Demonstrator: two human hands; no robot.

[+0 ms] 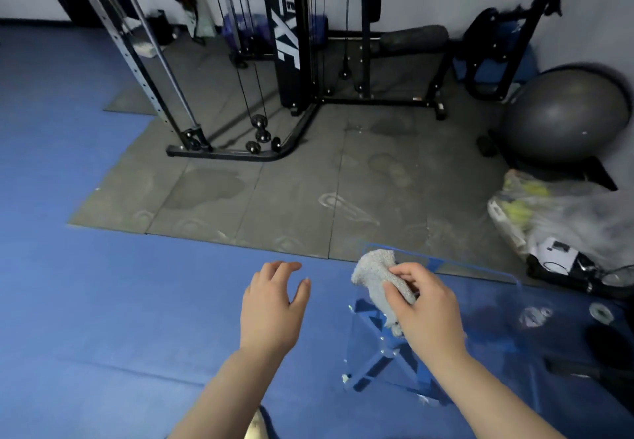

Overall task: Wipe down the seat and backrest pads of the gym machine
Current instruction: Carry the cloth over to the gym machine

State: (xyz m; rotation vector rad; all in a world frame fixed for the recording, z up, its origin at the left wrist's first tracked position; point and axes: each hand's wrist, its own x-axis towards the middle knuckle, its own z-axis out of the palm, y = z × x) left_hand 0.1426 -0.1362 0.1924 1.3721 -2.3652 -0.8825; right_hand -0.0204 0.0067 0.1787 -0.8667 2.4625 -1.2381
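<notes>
My right hand [425,308] grips a bunched grey cloth [374,268] just above a clear blue-framed plastic stand [374,366] on the blue floor mat. My left hand [274,304] hovers to the left of it with fingers spread, holding nothing. The black cable gym machine [291,37] stands far ahead against the wall. A dark roll pad [415,38] lies low behind its frame. No seat or backrest pad shows clearly.
Grey rubber tiles [274,198] lie under the machine. A grey exercise ball [566,116] sits at the right. Below it lies a plastic bag with yellow items [549,212]. Dark gear and cables [583,274] crowd the right edge. Blue mat [103,301] stretches left.
</notes>
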